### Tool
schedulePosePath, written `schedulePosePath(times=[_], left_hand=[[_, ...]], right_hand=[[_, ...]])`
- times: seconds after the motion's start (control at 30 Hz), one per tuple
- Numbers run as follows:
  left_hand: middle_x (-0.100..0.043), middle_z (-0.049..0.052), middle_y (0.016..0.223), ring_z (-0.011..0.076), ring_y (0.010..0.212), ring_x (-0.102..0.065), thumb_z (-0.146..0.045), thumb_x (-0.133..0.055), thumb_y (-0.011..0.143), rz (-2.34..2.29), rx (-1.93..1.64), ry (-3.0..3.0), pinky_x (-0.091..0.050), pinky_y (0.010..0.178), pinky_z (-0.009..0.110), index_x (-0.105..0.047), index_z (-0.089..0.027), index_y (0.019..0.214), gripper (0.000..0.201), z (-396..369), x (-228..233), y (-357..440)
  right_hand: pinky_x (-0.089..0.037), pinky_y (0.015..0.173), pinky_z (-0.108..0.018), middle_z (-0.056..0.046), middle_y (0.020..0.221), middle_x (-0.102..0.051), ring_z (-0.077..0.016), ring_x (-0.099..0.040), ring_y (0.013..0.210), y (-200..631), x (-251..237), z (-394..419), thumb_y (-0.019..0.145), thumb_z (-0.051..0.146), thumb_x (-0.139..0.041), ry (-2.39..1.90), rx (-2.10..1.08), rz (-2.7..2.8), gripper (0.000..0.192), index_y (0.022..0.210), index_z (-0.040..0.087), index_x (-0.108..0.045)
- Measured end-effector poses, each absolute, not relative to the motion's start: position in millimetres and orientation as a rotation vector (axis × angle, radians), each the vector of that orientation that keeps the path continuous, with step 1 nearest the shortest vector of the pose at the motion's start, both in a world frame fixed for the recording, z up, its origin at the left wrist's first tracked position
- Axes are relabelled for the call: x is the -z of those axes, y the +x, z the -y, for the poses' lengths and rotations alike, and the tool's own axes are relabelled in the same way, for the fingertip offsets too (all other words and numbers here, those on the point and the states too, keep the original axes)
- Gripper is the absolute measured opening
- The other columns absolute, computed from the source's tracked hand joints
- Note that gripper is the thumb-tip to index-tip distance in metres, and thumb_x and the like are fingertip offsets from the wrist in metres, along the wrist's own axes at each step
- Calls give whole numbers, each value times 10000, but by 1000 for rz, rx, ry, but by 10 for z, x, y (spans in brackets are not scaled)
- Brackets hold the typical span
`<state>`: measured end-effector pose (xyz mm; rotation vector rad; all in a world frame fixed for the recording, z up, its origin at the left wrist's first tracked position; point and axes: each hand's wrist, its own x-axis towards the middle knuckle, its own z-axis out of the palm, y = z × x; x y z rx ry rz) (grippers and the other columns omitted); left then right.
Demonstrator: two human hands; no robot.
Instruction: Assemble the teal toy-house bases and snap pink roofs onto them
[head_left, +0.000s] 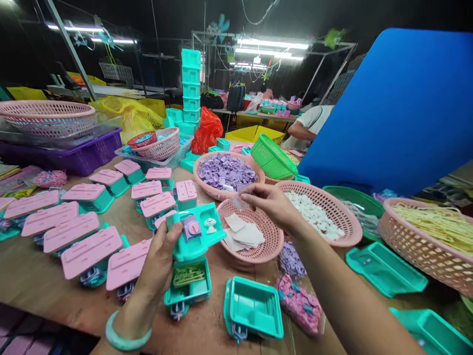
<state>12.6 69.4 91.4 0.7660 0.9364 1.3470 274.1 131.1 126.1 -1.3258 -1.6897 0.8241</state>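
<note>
The left hand grips a teal box above the bench; the right hand pinches a clear piece beside it. Pink-lidded boxes left of it look finished; open trays remain.

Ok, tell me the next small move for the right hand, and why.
Probably bring the right hand back to the teal box and set its small clear piece inside. The left hand holds the box open and tilted up; a purple piece and a white figure already sit in it.
</note>
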Motion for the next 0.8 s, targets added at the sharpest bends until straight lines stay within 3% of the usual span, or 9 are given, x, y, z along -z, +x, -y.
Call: schedulePosePath(times=[0.1,0.2,0.4,0.53,0.63,0.7,0.8], left_hand=[[-713,30,1275,267,1215,-639,-536,-757,826,-926,-1313,885,-551,915,311,-618,-253,1296,566,-565,-877,178],[-707,36,1268,264,1203,-639,-533,-723,857,-910,-1250,939,-545,908,315,-610,-246,1284,527,-418,-826,255],[-710,51,1237,267,1145,-661,-556,-719,850,-902,-1202,959,-548,904,327,-627,-216,1202,498,-181,-841,330],[-721,60,1204,276,1106,-683,-559,-734,833,-910,-1209,961,-562,877,341,-597,-214,1237,549,-98,-905,286],[-724,77,1192,288,1076,-695,-558,-733,830,-904,-1220,997,-574,840,351,-594,-195,1239,564,-63,-928,239],[-727,88,1179,297,1059,-699,-559,-728,832,-897,-1208,1033,-579,832,363,-604,-180,1218,555,-39,-926,217],[-727,93,1179,305,1070,-696,-561,-718,838,-893,-1177,1053,-578,845,376,-612,-178,1215,547,6,-902,203]], right_hand=[[-447,482,-221,30,636,-578,-102,-542,528,2525,-1164,-670,893,518,-656,-1195,-952,1476,345,820,181,-636],[-414,435,-206,47,579,-565,-107,-536,495,2335,-1045,-295,901,534,-641,-1213,-905,1248,339,878,198,-603],[-409,451,-210,58,594,-558,-118,-555,525,2246,-956,-13,933,482,-604,-1212,-772,1113,290,1031,210,-594],[-453,571,-221,28,727,-579,-109,-558,654,2356,-1012,103,933,405,-617,-1214,-681,1219,203,949,203,-627],[-503,624,-247,13,787,-605,-118,-586,692,2455,-1120,158,901,423,-651,-1185,-887,1298,231,871,197,-614],[-513,581,-259,10,779,-621,-122,-593,647,2490,-1193,184,859,450,-694,-1173,-1068,1304,270,904,190,-634],[-446,516,-235,2,771,-635,-110,-556,608,2475,-1231,218,830,446,-722,-1195,-1085,1332,293,931,175,-676]])
